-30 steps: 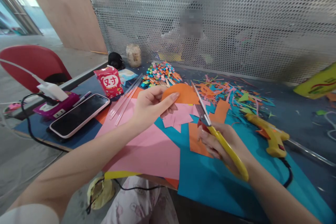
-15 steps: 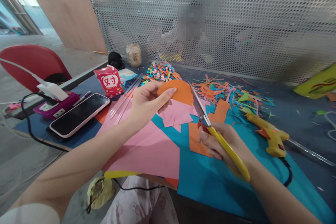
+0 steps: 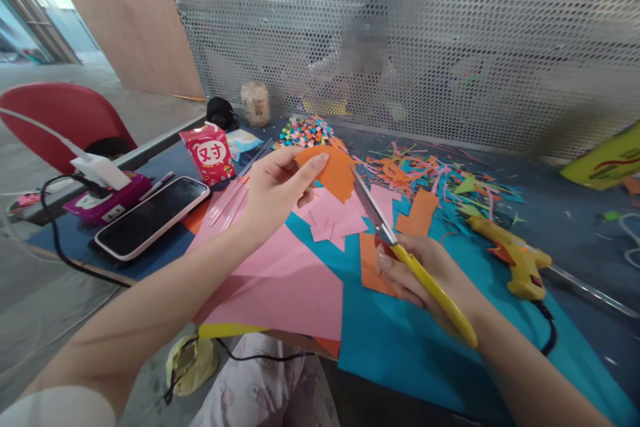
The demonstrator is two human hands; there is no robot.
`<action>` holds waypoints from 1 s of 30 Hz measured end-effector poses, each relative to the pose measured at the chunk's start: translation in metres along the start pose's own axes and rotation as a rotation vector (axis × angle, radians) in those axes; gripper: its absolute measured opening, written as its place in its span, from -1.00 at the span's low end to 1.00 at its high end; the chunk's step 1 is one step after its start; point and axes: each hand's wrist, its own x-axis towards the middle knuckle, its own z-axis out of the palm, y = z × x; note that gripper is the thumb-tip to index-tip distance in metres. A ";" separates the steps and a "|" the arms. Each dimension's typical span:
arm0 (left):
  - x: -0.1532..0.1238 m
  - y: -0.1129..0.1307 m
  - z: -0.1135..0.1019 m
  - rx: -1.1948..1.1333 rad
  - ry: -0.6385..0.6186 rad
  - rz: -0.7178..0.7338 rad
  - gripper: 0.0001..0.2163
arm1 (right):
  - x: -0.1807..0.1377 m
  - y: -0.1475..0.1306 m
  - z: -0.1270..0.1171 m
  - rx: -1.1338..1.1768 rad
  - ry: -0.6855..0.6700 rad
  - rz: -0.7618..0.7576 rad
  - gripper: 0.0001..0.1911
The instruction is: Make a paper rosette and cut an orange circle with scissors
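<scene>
Head view: left hand (image 3: 273, 197) pinches an orange paper piece (image 3: 334, 170) between thumb and fingers, raised above the table. Right hand (image 3: 425, 273) is closed around yellow-handled scissors (image 3: 400, 255), blades nearly shut, their tips touching the paper's right edge. The paper looks light, thin and floppy, easily creased or torn; holding it near the cut line seems steadiest. Below lie pink (image 3: 280, 280) and blue sheets (image 3: 415, 340) on a table strewn with paper scraps (image 3: 425, 177); a glue gun (image 3: 510, 255) right, a phone (image 3: 150, 217) left. Perforated metal screen (image 3: 425, 40) behind.
</scene>
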 end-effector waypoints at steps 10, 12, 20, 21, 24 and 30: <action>0.005 0.002 -0.006 0.128 -0.061 0.041 -0.73 | 0.001 0.007 -0.003 -0.054 0.002 -0.004 -0.55; 0.005 0.003 -0.007 0.139 -0.079 0.039 -0.74 | 0.000 0.007 -0.004 -0.044 -0.009 0.000 -0.56; 0.007 0.003 -0.006 0.099 -0.056 0.035 -0.72 | 0.000 0.003 -0.005 0.012 -0.031 0.011 -0.59; 0.007 0.003 -0.006 0.084 -0.041 0.041 -0.71 | 0.000 0.003 -0.004 0.016 -0.043 0.018 -0.60; 0.010 0.003 -0.006 0.058 -0.010 0.064 -0.68 | 0.000 0.002 -0.003 0.022 -0.079 0.039 -0.62; 0.010 0.002 -0.007 0.061 0.005 0.065 -0.69 | 0.000 0.000 -0.002 0.041 -0.098 0.075 -0.65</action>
